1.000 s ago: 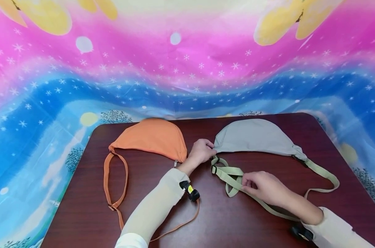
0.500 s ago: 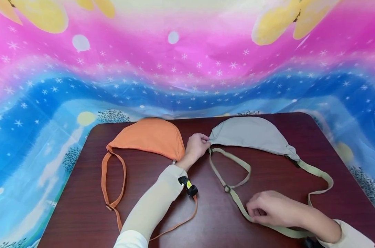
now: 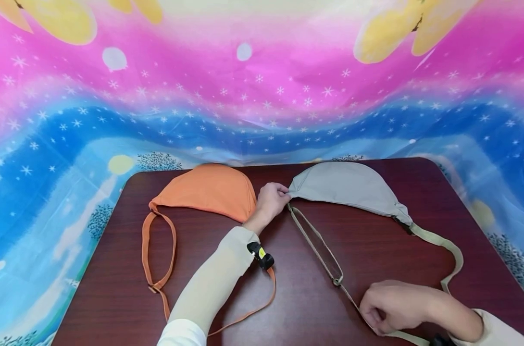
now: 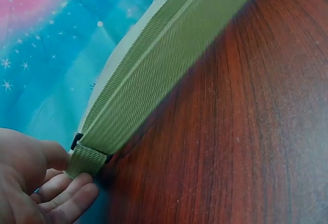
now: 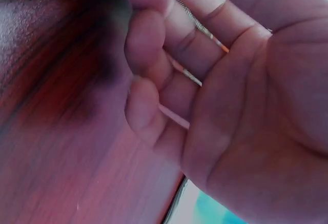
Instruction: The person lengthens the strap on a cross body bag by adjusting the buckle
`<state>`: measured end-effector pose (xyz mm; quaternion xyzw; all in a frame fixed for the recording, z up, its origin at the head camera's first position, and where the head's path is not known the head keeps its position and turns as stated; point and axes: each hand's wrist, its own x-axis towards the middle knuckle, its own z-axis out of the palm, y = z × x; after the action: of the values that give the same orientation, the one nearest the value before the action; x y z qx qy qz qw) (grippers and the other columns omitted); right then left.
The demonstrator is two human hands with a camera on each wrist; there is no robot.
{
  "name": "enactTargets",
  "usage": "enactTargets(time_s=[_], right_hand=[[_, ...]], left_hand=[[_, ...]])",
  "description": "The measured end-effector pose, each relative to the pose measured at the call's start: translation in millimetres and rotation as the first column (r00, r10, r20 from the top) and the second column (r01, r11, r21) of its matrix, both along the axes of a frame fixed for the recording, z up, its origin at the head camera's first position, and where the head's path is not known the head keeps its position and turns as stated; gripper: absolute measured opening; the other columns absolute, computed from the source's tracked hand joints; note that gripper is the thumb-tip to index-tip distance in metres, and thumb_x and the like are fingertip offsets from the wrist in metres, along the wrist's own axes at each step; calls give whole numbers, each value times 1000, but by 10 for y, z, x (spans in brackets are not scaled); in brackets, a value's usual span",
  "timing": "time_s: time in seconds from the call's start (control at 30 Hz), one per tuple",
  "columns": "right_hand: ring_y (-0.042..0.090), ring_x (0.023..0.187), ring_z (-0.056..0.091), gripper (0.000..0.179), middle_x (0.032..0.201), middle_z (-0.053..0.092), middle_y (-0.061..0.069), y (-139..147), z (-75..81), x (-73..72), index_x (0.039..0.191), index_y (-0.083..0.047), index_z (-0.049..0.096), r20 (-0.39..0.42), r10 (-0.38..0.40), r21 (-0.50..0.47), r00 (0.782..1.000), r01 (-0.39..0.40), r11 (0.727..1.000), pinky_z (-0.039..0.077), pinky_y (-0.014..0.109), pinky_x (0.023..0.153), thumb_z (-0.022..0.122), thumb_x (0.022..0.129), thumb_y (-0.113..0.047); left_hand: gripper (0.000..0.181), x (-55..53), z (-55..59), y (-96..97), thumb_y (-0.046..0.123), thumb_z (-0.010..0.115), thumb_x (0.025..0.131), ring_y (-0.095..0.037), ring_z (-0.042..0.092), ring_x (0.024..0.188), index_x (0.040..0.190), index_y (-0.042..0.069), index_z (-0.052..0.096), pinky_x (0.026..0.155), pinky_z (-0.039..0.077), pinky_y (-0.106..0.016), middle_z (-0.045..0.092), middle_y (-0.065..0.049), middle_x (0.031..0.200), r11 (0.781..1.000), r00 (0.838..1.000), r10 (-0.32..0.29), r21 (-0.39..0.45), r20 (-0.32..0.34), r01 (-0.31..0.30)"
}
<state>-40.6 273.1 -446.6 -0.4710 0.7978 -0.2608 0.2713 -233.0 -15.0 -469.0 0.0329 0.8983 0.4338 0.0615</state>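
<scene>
A pale grey waist bag lies flat at the back right of the table. My left hand pinches its left corner, where the green strap joins through a dark buckle in the left wrist view. From that corner the strap runs taut toward the front right, doubled as far as a slider buckle. Near the front edge my right hand grips the strap with curled fingers; its fingertips are partly hidden. The strap's other end curves from the bag's right corner down toward the right forearm.
An orange waist bag lies at the back left, close to the left hand. Its looped orange strap trails to the front and passes under the left forearm. A patterned cloth hangs behind the dark wooden table.
My right hand has moved toward the front right, drawing the bunched green strap out straight. The left hand and the grey bag's corner have shifted slightly up and left.
</scene>
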Motion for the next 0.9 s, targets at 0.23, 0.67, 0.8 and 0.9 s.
enactTargets(time_s=[0.23,0.67,0.8,0.9], right_hand=[[-9,56,32,40,63,37,-24,-179,-38,-66,71,-31,49,-231,-192,7,954,199,980,31,16,50,78,80,-6],[-6,63,36,40,69,39,-22,-371,-134,-131,73,-31,48,-390,-181,-59,903,172,983,36,19,61,84,78,-14],[-6,62,35,39,68,40,-21,-358,-144,-146,73,-30,48,-371,-170,-48,913,164,985,35,20,60,84,79,-15],[-6,61,36,36,68,41,-21,-350,-148,-149,75,-31,50,-346,-166,-37,923,163,986,35,19,58,83,81,-18]], left_hand=[[16,-2,-36,18,15,70,93,-15,68,85,106,8,75,75,54,-29,74,-3,92,999,999,-26,-42,31,27],[16,48,-4,48,16,71,93,-12,65,79,107,8,72,73,52,-26,71,-1,87,987,990,-118,-96,71,125],[16,44,-12,24,16,71,94,-13,63,79,108,8,72,73,51,-27,69,-2,88,985,989,-136,-95,62,141],[17,60,-13,-8,18,70,94,-15,61,80,108,8,72,74,50,-28,68,-3,89,982,987,-155,-100,48,159]])
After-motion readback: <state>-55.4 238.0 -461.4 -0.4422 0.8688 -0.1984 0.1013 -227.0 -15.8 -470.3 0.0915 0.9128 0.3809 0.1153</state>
